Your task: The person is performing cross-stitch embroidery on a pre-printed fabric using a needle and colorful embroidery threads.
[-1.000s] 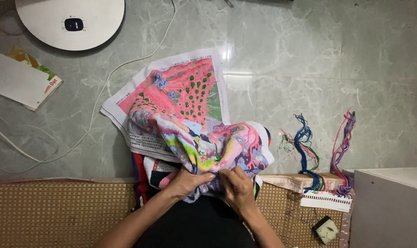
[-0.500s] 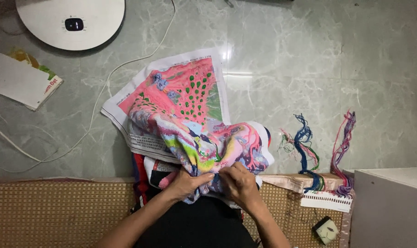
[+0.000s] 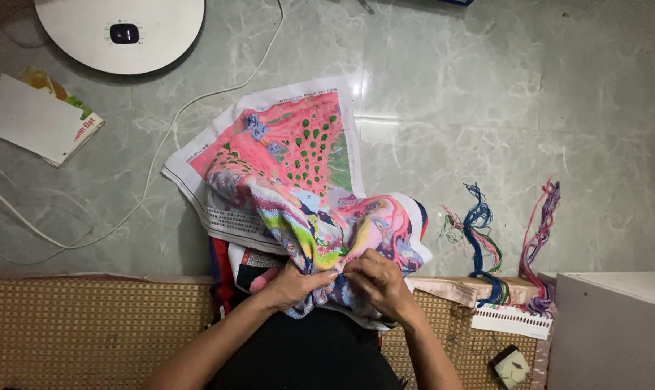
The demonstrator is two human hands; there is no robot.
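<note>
Both grips, left hand (image 3: 293, 283), right hand (image 3: 380, 283), on one embroidered cloth (image 3: 320, 217)

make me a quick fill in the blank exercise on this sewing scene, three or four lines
1. Both the left hand and the right hand grip the colourful ____.
2. The embroidery cloth lies partly over a printed pattern sheet whose main colour is ____.
3. Loose thread bundles lie on the person's ____ side.
4. The round white device sits at the ____ left of the view.

Missing words: cloth; pink; right; top
</note>
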